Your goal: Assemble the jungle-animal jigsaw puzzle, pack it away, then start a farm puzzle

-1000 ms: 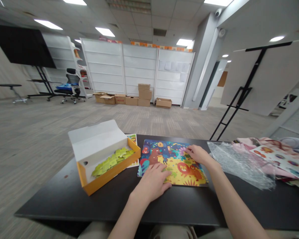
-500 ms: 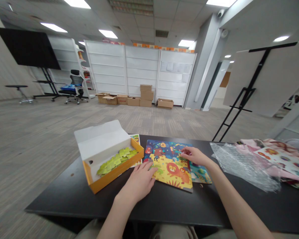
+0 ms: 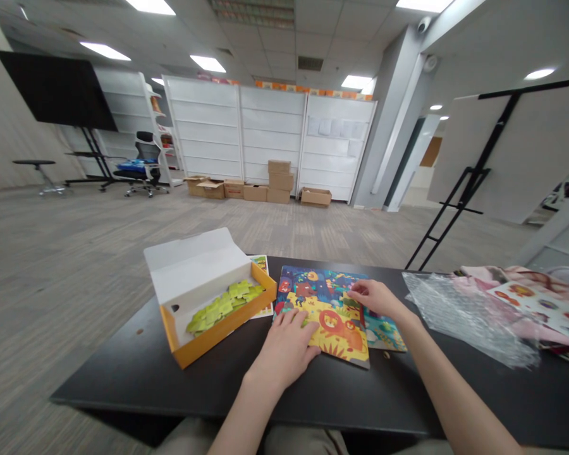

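A colourful jigsaw puzzle (image 3: 341, 332) with lions on yellow ground and a dark blue upper part lies on the black table. My left hand (image 3: 289, 341) rests flat on its lower left part, fingers spread. At the upper right edge of the puzzle, my right hand (image 3: 372, 298) has its fingertips pinched together, close to the surface. Whatever is between those fingers is too small to make out. A second, teal picture board (image 3: 384, 332) sticks out from under the puzzle on the right, partly below my right hand.
Left of the puzzle stands an open yellow box (image 3: 218, 351) holding several green pieces (image 3: 225, 306). A printed sheet (image 3: 264, 265) shows behind it. Clear plastic wrap (image 3: 469, 319) and pink cloth (image 3: 502, 278) with a picture sheet (image 3: 545, 306) lie at the right of the black table (image 3: 137, 379).
My left hand has slid right across the puzzle, towards the lions. My right hand stays near the upper right edge with its fingers a little lower. The view has shifted slightly.
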`<state>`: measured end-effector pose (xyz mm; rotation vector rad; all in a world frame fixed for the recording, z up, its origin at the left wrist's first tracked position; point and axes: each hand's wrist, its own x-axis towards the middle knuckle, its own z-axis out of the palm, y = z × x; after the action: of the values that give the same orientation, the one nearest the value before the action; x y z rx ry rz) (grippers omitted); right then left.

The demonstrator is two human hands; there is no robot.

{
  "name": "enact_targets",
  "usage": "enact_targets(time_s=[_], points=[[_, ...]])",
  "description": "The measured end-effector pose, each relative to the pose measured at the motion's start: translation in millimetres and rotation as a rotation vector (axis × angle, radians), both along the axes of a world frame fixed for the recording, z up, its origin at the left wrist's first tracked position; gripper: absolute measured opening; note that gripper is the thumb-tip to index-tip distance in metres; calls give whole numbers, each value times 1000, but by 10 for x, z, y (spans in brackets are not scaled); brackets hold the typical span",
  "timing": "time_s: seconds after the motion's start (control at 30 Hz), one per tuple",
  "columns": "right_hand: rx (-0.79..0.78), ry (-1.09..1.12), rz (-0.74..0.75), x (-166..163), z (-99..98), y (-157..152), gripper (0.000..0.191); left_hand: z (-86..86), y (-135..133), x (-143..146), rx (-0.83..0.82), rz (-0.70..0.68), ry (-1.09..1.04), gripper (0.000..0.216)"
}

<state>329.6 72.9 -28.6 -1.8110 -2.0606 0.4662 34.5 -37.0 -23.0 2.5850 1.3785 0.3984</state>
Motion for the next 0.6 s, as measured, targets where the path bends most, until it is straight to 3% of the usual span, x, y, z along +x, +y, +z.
enact_targets(time_s=[0.17, 0.27, 0.4, 0.6], points=[[-1, 302, -11, 17, 24, 24, 47, -12, 9, -18, 9, 8, 2, 33], [-111, 447, 56, 22, 83, -32, 58, -5, 9, -20, 8, 13, -4, 34], [-398, 555, 177, 5, 141, -109, 53, 15, 16, -15, -4, 15, -3, 35], [-395, 666, 156, -44, 150, -117, 54, 10, 34, 18, 1, 33, 5, 35]])
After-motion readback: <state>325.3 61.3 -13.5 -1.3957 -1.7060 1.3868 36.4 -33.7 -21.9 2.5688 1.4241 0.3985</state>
